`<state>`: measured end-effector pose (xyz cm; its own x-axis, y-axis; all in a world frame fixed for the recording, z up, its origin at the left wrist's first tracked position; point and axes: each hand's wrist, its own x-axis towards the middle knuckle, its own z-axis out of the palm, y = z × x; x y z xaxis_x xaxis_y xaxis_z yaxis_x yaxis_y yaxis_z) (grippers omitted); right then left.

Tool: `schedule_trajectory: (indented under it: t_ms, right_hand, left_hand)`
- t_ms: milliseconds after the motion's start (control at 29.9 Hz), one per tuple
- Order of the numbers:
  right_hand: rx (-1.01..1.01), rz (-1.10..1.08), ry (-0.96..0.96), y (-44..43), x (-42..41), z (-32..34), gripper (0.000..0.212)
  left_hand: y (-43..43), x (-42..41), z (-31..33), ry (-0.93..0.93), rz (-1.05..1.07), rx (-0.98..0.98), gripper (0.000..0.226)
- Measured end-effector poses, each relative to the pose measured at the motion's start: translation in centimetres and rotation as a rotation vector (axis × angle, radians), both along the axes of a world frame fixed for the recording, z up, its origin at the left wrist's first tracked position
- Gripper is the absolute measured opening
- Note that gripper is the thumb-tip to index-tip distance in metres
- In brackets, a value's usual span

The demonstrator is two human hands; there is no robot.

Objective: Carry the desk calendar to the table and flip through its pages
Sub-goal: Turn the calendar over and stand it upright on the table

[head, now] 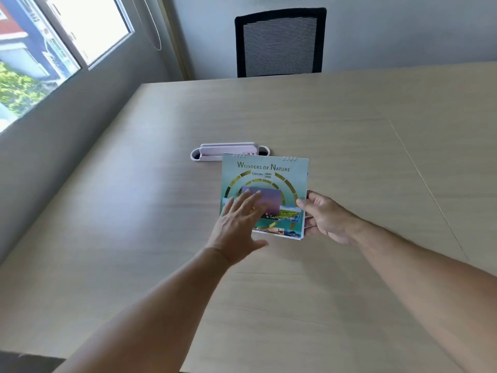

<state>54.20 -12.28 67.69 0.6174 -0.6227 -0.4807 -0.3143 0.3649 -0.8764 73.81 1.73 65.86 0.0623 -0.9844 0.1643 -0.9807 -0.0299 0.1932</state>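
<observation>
From the head camera, the teal, glossy, spiral-bound desk calendar [265, 196] with its "Wonders of Nature" cover is over the pale wood-grain laminate surface [349, 146]; whether its lower edge rests there I cannot tell. The right hand [325, 218] has its grip closed on the calendar's right edge, thumb on the cover. The left hand [239, 222] lies spread and loose, fingers on the cover. Carrying looks done; flipping is not yet begun. Just behind stands a smooth white plastic oval holder [209, 154].
</observation>
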Motion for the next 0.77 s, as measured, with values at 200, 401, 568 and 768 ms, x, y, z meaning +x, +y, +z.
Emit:
schedule_trajectory:
  t_ms: [200,401,568,768]
  right_hand:
    - [0.015,0.021,-0.031,-0.1,-0.2,-0.3,0.022]
    - [0.062,-0.040,-0.028,-0.4,-0.1,-0.2,0.025]
    - [0.126,-0.132,-0.094,-0.6,0.4,0.2,0.040]
    - [0.250,-0.254,-0.186,-0.8,0.2,0.6,0.075]
  left_hand:
    - [0.5,0.5,-0.8,-0.152,-0.068,-0.098,0.067]
    - [0.9,0.7,-0.3,-0.162,-0.165,-0.241,0.033]
    - [0.9,0.1,2.8,-0.079,-0.048,-0.202,0.009]
    - [0.0,0.9,6.8,0.244,0.059,-0.025,0.029]
